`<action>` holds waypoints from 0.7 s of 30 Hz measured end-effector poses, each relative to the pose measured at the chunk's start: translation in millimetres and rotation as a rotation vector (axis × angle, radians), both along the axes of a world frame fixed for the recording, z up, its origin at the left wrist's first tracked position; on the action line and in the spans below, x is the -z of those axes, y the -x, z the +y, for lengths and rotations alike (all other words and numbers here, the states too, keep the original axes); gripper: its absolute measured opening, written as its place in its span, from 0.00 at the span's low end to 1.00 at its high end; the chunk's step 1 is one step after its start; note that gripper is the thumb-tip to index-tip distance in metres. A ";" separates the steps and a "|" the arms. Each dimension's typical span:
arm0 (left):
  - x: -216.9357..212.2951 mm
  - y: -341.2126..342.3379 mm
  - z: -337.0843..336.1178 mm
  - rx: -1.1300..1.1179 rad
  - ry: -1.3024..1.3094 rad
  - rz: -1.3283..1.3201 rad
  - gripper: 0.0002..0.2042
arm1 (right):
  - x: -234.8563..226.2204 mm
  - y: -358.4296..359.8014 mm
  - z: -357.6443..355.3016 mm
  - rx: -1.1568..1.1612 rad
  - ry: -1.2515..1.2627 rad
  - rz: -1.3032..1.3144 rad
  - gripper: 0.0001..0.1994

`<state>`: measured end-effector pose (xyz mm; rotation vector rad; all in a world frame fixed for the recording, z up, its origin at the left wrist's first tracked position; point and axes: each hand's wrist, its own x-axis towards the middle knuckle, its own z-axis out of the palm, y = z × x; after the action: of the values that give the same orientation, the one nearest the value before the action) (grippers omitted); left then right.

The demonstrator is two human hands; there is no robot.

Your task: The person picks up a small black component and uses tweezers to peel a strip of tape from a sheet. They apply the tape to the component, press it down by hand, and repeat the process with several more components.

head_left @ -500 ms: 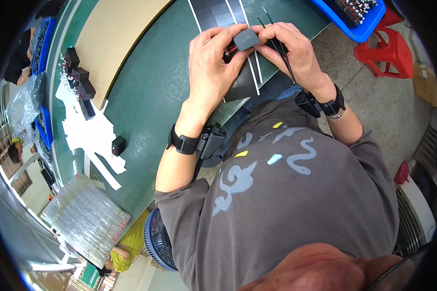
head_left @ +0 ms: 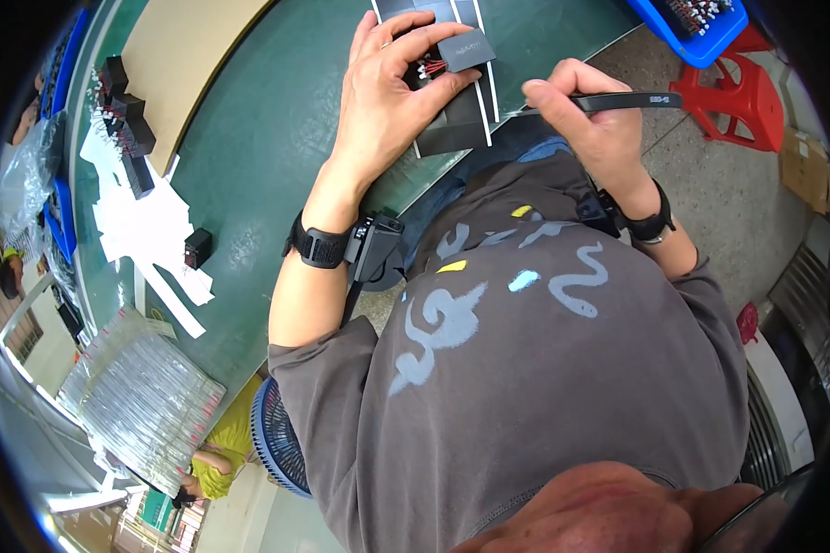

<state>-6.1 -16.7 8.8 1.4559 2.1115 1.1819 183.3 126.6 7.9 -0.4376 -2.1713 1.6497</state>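
My left hand (head_left: 392, 101) grips a small dark grey block (head_left: 468, 52) between its thumb and fingers. Red wires with white ends (head_left: 431, 67) stick out of the block's side toward the palm. To the right, my right hand (head_left: 595, 120) is closed round a pair of black tweezers (head_left: 636, 100). Their points face left, toward the block but apart from it. Beneath my left hand lie dark panels with white strips (head_left: 456, 134) at the table's near edge.
On the green table (head_left: 249, 184), several black blocks with wires (head_left: 129, 124) and white paper (head_left: 143, 221) lie at left. A blue tray of wired parts (head_left: 701, 37) and a red stool (head_left: 733, 101) are at right. A blue fan (head_left: 279, 433) stands lower left.
My right hand has drawn away from the block, and the tweezers have turned from steep to nearly level. My left hand still holds the block, now with its wires more exposed.
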 end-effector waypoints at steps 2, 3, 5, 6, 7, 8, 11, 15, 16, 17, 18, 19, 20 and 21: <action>1.2 -1.3 0.4 -0.006 -0.003 -0.003 0.21 | 1.2 5.1 -12.8 0.016 -0.038 -0.001 0.09; 1.9 -1.7 1.1 -0.009 -0.004 -0.003 0.21 | 1.9 7.5 -20.1 0.034 -0.076 0.002 0.10; 9.4 -0.2 2.3 -0.017 -0.006 0.000 0.21 | 8.2 7.7 -26.0 0.047 -0.113 0.007 0.11; 24.2 2.9 4.0 0.036 -0.195 -0.045 0.21 | 13.7 6.6 -26.7 0.057 -0.134 0.026 0.11; 31.6 3.6 8.1 0.092 -0.383 -0.090 0.21 | 18.5 4.0 -26.8 0.069 -0.154 0.042 0.11; 36.4 4.2 9.0 0.148 -0.572 -0.136 0.21 | 20.5 2.9 -26.9 0.081 -0.173 0.058 0.11; 11.4 -2.1 2.1 0.032 -0.210 -0.041 0.21 | 20.7 2.7 -26.0 0.125 -0.161 0.062 0.10; 5.1 -1.5 2.2 -0.016 -0.012 0.020 0.21 | 21.9 3.0 -26.2 0.146 -0.171 0.047 0.11; 6.1 -1.1 3.0 -0.010 -0.004 0.024 0.21 | 22.7 2.6 -26.1 0.148 -0.179 0.036 0.11; 16.9 1.4 3.8 -0.013 -0.004 0.026 0.21 | 22.4 2.8 -26.3 0.145 -0.179 0.038 0.11; 40.0 7.1 5.6 0.036 -0.216 0.024 0.21 | 21.6 3.5 -27.2 0.143 -0.177 0.042 0.11; 62.9 12.9 7.3 0.086 -0.427 0.023 0.21 | 20.8 4.1 -28.1 0.140 -0.174 0.046 0.11; 63.5 14.1 11.6 0.142 -0.636 0.019 0.21 | 20.9 4.1 -27.8 0.144 -0.171 0.048 0.11; 61.8 13.4 8.1 0.143 -0.636 0.021 0.21 | 21.0 4.2 -27.5 0.145 -0.170 0.049 0.11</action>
<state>-19.4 -8.6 -53.0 1.8317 1.6712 1.8886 179.1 99.1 -13.1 -0.4871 -2.1672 1.3728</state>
